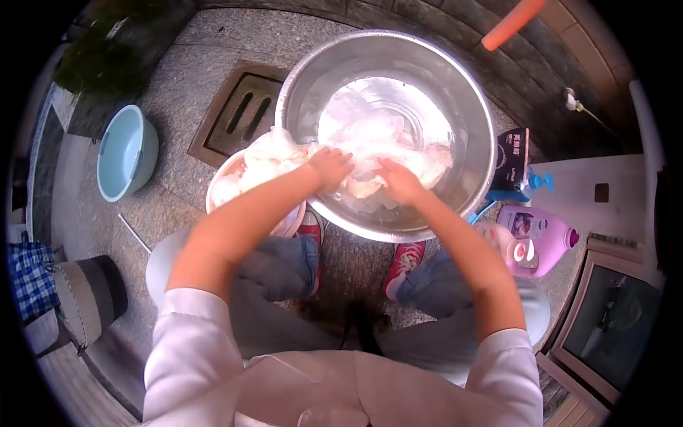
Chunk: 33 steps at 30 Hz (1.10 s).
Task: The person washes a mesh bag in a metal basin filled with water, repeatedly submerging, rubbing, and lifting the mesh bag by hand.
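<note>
A large metal basin [473,92] holds some water and a wet white cloth [388,146], bunched toward its near side. At the near left rim, my left hand [332,168] closes on the cloth. My right hand [400,183] grips another part of the cloth inside the basin, thumb and fingers drawn together. Left of the basin stands a pink tub [215,183] heaped with cream-white fabric [269,158], partly behind my left forearm. Whether that fabric joins the cloth in the basin, I cannot tell.
A light blue basin [128,153] stands at left, near a floor drain [249,107]. To the right are a purple bottle [537,238], a blue pump bottle [523,188] and a dark box [514,151]. An orange pipe [512,25] sticks out at upper right.
</note>
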{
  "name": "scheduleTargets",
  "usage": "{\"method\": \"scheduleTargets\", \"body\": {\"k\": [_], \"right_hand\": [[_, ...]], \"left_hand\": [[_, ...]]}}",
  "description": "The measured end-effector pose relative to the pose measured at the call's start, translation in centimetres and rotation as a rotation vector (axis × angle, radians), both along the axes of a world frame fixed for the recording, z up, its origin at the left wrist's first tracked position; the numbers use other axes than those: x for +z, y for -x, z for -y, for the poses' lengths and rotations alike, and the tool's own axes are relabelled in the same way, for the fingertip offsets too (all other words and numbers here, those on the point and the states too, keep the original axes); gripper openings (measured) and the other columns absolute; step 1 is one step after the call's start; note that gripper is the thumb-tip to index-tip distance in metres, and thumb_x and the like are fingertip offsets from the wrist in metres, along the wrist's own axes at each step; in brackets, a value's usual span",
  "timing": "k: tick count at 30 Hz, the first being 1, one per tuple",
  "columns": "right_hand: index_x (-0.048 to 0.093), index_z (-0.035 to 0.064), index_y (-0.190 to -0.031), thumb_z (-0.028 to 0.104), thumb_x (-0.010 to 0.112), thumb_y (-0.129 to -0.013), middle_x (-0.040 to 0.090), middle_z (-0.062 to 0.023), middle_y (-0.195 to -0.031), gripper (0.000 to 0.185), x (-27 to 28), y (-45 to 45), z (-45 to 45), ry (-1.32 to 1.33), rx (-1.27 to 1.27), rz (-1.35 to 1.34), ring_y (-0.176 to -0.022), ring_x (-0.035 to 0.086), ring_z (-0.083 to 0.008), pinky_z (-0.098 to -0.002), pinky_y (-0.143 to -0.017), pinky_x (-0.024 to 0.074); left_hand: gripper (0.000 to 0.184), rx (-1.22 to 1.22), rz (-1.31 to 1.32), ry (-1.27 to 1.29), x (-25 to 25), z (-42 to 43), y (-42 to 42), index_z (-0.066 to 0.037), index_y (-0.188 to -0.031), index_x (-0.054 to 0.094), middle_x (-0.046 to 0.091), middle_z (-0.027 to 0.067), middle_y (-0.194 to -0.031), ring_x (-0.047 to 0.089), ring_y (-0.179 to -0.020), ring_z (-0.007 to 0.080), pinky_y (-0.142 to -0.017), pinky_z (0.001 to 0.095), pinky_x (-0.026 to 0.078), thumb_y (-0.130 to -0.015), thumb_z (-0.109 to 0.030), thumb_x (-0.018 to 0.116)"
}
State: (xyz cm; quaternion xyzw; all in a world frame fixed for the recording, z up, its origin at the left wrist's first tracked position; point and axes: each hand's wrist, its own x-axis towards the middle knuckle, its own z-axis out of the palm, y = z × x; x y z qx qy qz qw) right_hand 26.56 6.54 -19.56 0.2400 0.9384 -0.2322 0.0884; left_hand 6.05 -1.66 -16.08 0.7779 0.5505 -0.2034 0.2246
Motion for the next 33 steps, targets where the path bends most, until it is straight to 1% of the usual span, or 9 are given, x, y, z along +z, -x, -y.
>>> {"method": "scheduleTargets", "body": {"k": [6,11,14,18,21,22,26,30,33], "right_hand": [[0.053,0.0082,-0.115,0.004,0.053,-0.073,0.046,-0.0173,-0.127,0.042,-7.0,2.1,-2.6,0.171,-0.238,-0.074,-0.116,0.044,-0.0313,-0.0378,-0.096,0.0366],[0.055,0.0052,-0.112,0.004,0.049,-0.076,0.057,-0.0153,-0.112,0.037,-9.7,2.3,-3.4,0.092,-0.185,0.114,-0.107,0.052,-0.0287,-0.0363,-0.089,0.0408],[0.060,0.0050,-0.103,0.009,0.052,-0.077,0.063,-0.0149,-0.095,0.028,-9.3,1.0,-5.5,0.609,-0.464,-0.260,-0.091,0.060,-0.0269,-0.0353,-0.078,0.0462],[0.062,0.0017,-0.098,0.011,0.048,-0.081,0.063,-0.0085,-0.077,0.023,-1.1,-0.6,-7.7,0.646,-0.726,-0.406,-0.071,0.060,-0.0180,-0.0298,-0.064,0.0465],[0.062,0.0026,-0.096,0.016,0.052,-0.083,0.061,-0.0049,-0.072,0.021,5.6,-2.0,-9.8,0.598,-0.544,-0.369,-0.064,0.055,-0.0125,-0.0278,-0.058,0.0449],[0.062,0.0026,-0.096,0.016,0.052,-0.083,0.061,-0.0049,-0.072,0.021,8.8,-2.1,-9.7,0.578,-0.535,-0.382,-0.064,0.055,-0.0125,-0.0278,-0.058,0.0449],[0.065,0.0052,-0.095,0.028,0.060,-0.079,0.060,-0.0029,-0.074,0.028,18.1,-3.4,-10.4,0.305,-0.312,-0.190,-0.068,0.053,-0.0115,-0.0265,-0.064,0.0423],[0.066,0.0054,-0.090,0.043,0.063,-0.076,0.061,-0.0041,-0.080,0.040,26.6,-3.9,-7.9,0.353,-0.309,-0.198,-0.073,0.052,-0.0117,-0.0261,-0.067,0.0414],[0.065,0.0036,-0.078,0.051,0.055,-0.082,0.058,-0.0013,-0.072,0.048,31.8,-4.3,-6.3,0.256,-0.411,-0.075,-0.070,0.054,-0.0088,-0.0242,-0.061,0.0431]], "left_hand": [[0.061,0.209,0.086,0.048,-8.6,-2.2,-0.2,-0.010,-0.137,0.030,0.025,0.0088,-0.144,0.017,-0.135,0.0245,-0.110,0.0388,0.012,-0.081,-0.027,0.049],[0.043,0.393,0.124,0.303,-9.2,-4.3,-0.2,-0.005,-0.118,0.053,0.050,0.0141,-0.125,0.047,-0.117,0.0271,-0.098,0.0363,0.036,-0.080,-0.022,0.047],[0.035,0.447,0.434,0.229,-11.3,-4.7,1.9,-0.004,-0.104,0.062,0.062,0.0182,-0.101,0.059,-0.096,0.0304,-0.084,0.0375,0.045,-0.082,-0.025,0.044],[0.024,0.649,0.659,-0.060,-4.0,-4.9,4.4,-0.003,-0.096,0.061,0.065,0.0170,-0.086,0.062,-0.080,0.0273,-0.075,0.0353,0.046,-0.079,-0.013,0.048],[0.026,0.672,0.774,-0.208,4.0,-5.5,5.6,-0.006,-0.099,0.061,0.062,0.0208,-0.092,0.059,-0.090,0.0351,-0.079,0.0394,0.045,-0.075,-0.011,0.052],[0.022,0.608,0.709,-0.361,5.9,-5.2,5.5,-0.005,-0.094,0.060,0.064,0.0154,-0.083,0.062,-0.080,0.0293,-0.072,0.0355,0.047,-0.077,-0.004,0.045],[0.021,0.340,0.420,-0.603,15.2,-3.2,5.6,-0.006,-0.092,0.060,0.062,0.0206,-0.083,0.059,-0.081,0.0360,-0.072,0.0439,0.046,-0.075,-0.006,0.048],[0.026,0.177,0.283,-0.650,22.7,-1.1,4.7,-0.007,-0.086,0.061,0.062,0.0187,-0.076,0.060,-0.074,0.0360,-0.067,0.0454,0.047,-0.075,-0.031,0.058],[0.059,0.090,0.109,-0.637,27.2,0.5,3.6,-0.006,-0.083,0.063,0.062,0.0160,-0.069,0.061,-0.070,0.0327,-0.065,0.0407,0.047,-0.076,-0.063,0.050]]}}
